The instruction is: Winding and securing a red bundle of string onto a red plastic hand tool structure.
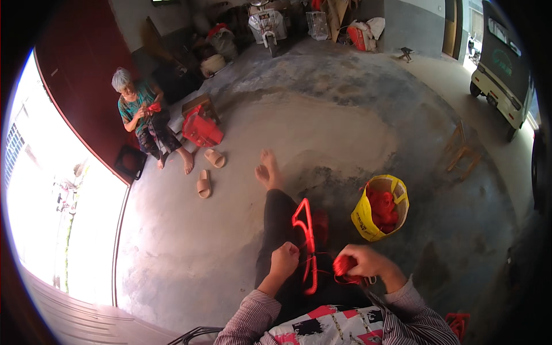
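Note:
My right hand (371, 261) is closed around a bundle of red cord (345, 265), slightly blurred, with loose strands hanging below it. Over my lap stands a bent red frame (310, 244), hanger-like in outline, between my two hands. Just left of the frame, my left hand (284, 260) is closed with its fingers curled in; what they grip is hidden. Thin red strands (323, 253) stretch between the frame and the right hand's bundle. To the right of my legs, a yellow bag (363, 218) stands open with red bundles (384, 211) inside.
At the left a seated person (138, 109) handles something red beside a red bag (201, 127). Tan slippers (204, 184) lie on the concrete floor. A small wooden stool (463, 155) and a three-wheeled vehicle (503, 72) are at the right; a motorbike (268, 26) stands far back.

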A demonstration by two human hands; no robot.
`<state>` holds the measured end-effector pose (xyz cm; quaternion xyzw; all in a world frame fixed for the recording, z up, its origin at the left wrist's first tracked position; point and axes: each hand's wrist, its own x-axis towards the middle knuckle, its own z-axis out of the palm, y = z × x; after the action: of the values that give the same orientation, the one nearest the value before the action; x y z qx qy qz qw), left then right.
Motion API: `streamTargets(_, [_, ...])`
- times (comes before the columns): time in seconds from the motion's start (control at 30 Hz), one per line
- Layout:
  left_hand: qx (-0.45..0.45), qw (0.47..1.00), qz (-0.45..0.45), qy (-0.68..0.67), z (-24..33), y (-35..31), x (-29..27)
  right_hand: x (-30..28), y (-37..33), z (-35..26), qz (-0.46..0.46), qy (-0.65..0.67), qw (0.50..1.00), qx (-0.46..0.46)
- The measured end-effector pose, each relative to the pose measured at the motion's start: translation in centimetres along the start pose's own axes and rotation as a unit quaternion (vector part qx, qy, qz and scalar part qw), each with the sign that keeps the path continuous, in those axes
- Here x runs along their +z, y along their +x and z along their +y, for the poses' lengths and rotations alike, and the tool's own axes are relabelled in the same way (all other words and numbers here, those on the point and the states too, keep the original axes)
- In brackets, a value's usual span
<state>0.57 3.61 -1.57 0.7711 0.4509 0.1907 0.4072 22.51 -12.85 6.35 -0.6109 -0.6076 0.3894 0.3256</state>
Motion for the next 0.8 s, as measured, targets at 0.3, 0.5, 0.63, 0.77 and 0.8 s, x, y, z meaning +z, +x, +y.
streamTargets(0.3, [-0.02,0.993,-0.115,0.016,-0.9,-3.6,1.1,5.4,6.5,-0.4,-0.145,-0.252,0.955,0.052])
streamTargets(0.5, [-0.191,0.939,-0.086,-0.272,-1.5,-4.1,1.8,7.0,6.2,1.6,0.005,0.063,0.997,0.043])
streamTargets(0.63, [0.02,0.976,0.193,-0.096,0.4,-3.4,-1.2,5.9,4.7,0.7,0.119,0.232,0.965,0.041])
streamTargets(0.77, [-0.017,0.969,0.157,-0.19,4.3,-3.2,-4.1,6.1,4.8,-3.1,0.172,0.015,0.979,-0.106])
streamTargets(0.8, [-0.071,0.946,0.072,-0.309,5.2,-3.3,-4.0,6.4,4.9,-4.0,0.17,-0.042,0.978,-0.116])
